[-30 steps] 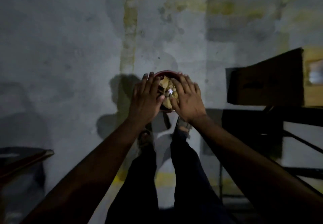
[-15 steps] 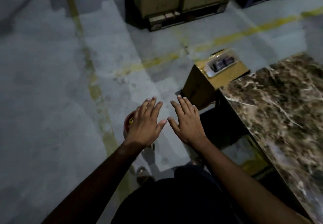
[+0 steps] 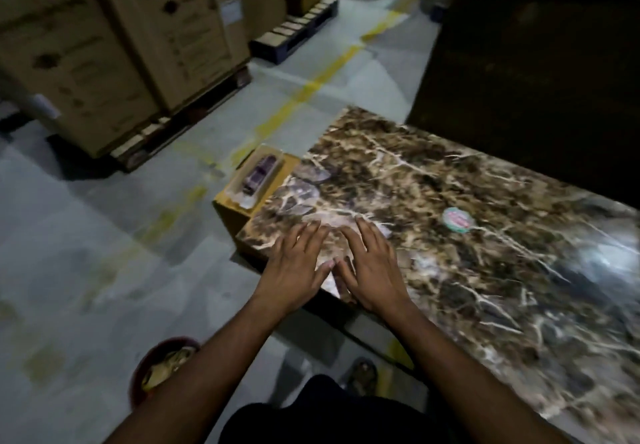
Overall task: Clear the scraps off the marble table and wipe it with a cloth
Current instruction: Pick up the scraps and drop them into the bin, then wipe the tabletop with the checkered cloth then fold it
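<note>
Both hands are flat with fingers spread over the near corner of the marble counter (image 3: 450, 235). The left hand (image 3: 294, 270) and right hand (image 3: 372, 270) hold nothing. It is too blurry to tell if they touch the stone. A red bowl (image 3: 145, 371) of scraps (image 3: 166, 364) sits on the floor, partly hidden by the left arm. A small round green and pink thing (image 3: 457, 220) lies on the counter.

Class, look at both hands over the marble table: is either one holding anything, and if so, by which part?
Nothing is held. The left hand and right hand lie spread, fingers straight, at the table corner.
</note>
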